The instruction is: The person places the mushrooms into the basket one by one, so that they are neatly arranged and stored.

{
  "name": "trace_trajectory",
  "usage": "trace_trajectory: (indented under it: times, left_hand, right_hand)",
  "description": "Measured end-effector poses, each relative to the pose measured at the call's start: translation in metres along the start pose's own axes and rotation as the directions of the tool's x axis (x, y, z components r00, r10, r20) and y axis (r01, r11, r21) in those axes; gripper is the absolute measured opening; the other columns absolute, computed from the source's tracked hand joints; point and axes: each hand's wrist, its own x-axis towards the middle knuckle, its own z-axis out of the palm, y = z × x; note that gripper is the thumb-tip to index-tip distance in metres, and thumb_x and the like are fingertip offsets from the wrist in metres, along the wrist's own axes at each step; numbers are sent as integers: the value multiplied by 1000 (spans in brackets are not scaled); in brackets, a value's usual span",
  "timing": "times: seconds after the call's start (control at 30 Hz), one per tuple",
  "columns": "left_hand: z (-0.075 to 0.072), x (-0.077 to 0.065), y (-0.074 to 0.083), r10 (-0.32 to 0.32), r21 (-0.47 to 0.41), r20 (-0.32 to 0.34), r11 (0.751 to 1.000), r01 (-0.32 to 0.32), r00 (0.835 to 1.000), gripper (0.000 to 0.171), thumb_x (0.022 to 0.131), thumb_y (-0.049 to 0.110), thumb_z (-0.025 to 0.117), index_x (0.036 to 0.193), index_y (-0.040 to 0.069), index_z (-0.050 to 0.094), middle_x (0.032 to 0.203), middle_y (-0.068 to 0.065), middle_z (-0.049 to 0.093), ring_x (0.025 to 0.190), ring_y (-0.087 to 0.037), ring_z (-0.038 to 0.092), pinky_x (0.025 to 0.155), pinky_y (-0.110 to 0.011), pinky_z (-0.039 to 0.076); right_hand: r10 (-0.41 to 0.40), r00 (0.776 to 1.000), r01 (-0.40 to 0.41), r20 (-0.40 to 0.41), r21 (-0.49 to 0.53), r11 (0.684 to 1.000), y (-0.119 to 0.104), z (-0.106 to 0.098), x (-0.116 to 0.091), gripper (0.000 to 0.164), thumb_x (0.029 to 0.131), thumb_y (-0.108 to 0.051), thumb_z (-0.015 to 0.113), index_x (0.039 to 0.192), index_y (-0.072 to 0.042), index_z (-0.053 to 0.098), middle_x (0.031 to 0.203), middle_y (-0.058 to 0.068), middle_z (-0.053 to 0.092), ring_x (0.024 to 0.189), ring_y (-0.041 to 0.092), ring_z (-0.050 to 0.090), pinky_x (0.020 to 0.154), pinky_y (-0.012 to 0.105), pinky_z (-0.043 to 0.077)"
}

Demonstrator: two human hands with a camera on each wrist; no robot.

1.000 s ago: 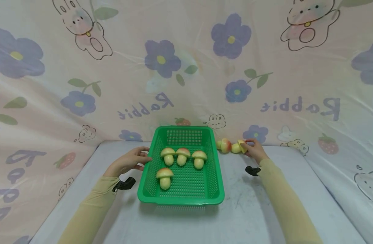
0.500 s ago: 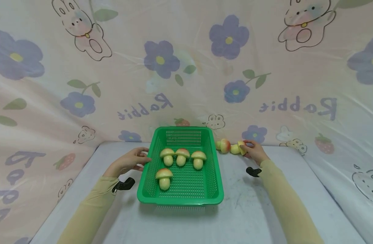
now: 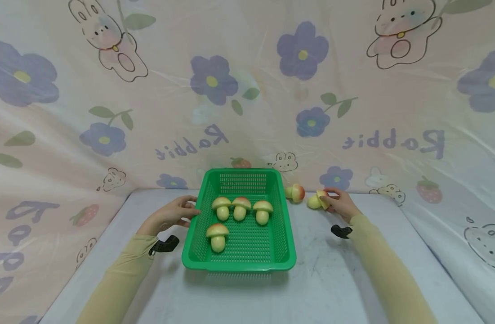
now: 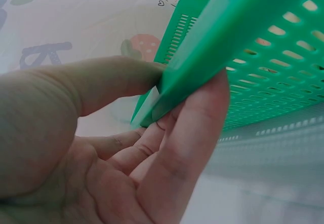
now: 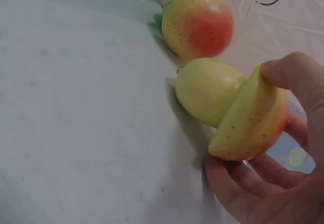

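Note:
A green plastic basket [image 3: 251, 265] holds several toy mushrooms, one of them a mushroom [image 3: 218, 243] at its near left. My left hand [image 3: 172, 216] pinches the basket's left rim [image 4: 190, 67] between thumb and fingers. Right of the basket, my right hand [image 3: 340, 204] grips a yellow toy mushroom [image 5: 207, 92] by its cap, thumb on one edge and fingers on the other. The stem points left, toward the basket. Between that mushroom and the basket lies another toy mushroom [image 3: 297, 193] with a reddish cap, on its side.
The white table [image 3: 324, 279] ends at the back against a hanging cloth [image 3: 247, 112] printed with rabbits and flowers. A black strap piece sticks out below each wrist.
My right hand has drawn the gripped mushroom slightly nearer and away from the other loose mushroom, so a gap shows between them. The left hand stays on the basket rim.

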Motion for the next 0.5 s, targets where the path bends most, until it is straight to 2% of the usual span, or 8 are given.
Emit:
trace_trajectory:
  times: [0.13, 0.5]
  left_hand:
    - [0, 0, 0, 4, 8, 1, 1000, -4, 1000, 54, 98, 13, 56, 143, 0, 30, 103, -16, 58, 88, -23, 62, 75, -40, 56]
    - [-1, -2, 3, 5, 11, 6, 1000, -5, 1000, 62, 97, 16, 59, 146, -3, 24, 107, -19, 56, 86, -23, 61, 74, -39, 56]
  right_hand:
    - [-9, 1000, 9, 11, -8, 1000, 0, -3, -7, 63, 97, -28, 59, 146, 2, 31, 139, 32, 37, 107, 28, 51, 81, 40, 54]
    - [-25, 997, 21, 78, 51, 998, 1, -13, -30, 66, 96, -30, 60, 146, 2, 30, 141, 31, 34, 111, 23, 52, 93, 45, 48]
